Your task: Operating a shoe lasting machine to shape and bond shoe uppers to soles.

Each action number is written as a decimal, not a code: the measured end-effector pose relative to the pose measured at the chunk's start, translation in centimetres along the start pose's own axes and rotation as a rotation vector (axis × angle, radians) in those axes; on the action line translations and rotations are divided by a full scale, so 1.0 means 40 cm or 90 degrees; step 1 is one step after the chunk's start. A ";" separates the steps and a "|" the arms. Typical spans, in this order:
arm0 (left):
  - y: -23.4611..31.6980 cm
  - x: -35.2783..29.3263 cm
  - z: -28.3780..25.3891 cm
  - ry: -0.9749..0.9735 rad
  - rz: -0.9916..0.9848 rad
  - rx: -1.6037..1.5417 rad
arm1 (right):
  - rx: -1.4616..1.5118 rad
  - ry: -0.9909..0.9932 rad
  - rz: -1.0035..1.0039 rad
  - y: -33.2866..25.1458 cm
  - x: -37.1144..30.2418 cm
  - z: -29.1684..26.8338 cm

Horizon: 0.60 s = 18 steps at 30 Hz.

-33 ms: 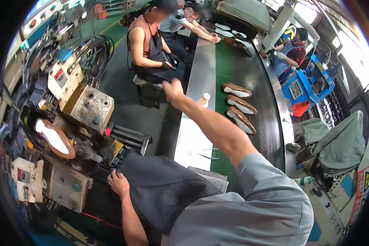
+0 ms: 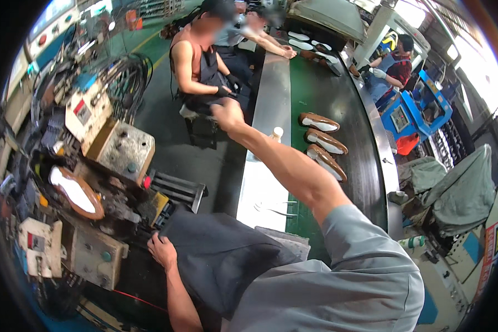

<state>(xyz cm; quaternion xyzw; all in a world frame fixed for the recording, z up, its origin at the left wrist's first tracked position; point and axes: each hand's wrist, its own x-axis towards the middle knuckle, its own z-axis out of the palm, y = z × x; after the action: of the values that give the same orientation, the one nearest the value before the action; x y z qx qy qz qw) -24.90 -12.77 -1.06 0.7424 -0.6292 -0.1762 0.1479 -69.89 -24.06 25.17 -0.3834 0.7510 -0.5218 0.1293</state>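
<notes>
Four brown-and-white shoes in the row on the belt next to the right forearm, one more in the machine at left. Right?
Not four: the head view shows three brown-and-white shoes in the row on the belt next to the right forearm. One more shoe in the machine at left.

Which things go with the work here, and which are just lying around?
Seem to go with the work:
brown shoe with a white sole, in the machine beside the left hand
three similar brown shoes on the long workbench

Probably just lying around:
pale-capped bottle
grey cloth cover, on the right
green-and-white cylinder
</notes>
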 end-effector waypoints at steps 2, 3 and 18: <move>-0.022 -0.018 -0.020 0.004 -0.017 -0.003 | -0.396 -0.272 -0.261 -0.185 -0.046 0.032; -0.045 -0.026 -0.018 0.000 -0.041 0.000 | -0.393 -0.428 -0.387 -0.265 -0.090 0.028; -0.022 -0.020 -0.022 0.002 0.004 -0.017 | 0.052 -0.373 0.266 0.138 -0.251 0.055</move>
<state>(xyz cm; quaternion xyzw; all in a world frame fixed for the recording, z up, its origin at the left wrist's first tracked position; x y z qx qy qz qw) -23.84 -11.83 -0.59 0.7387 -0.6289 -0.1828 0.1593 -64.26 -17.56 17.29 -0.3492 0.7227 -0.3820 0.4582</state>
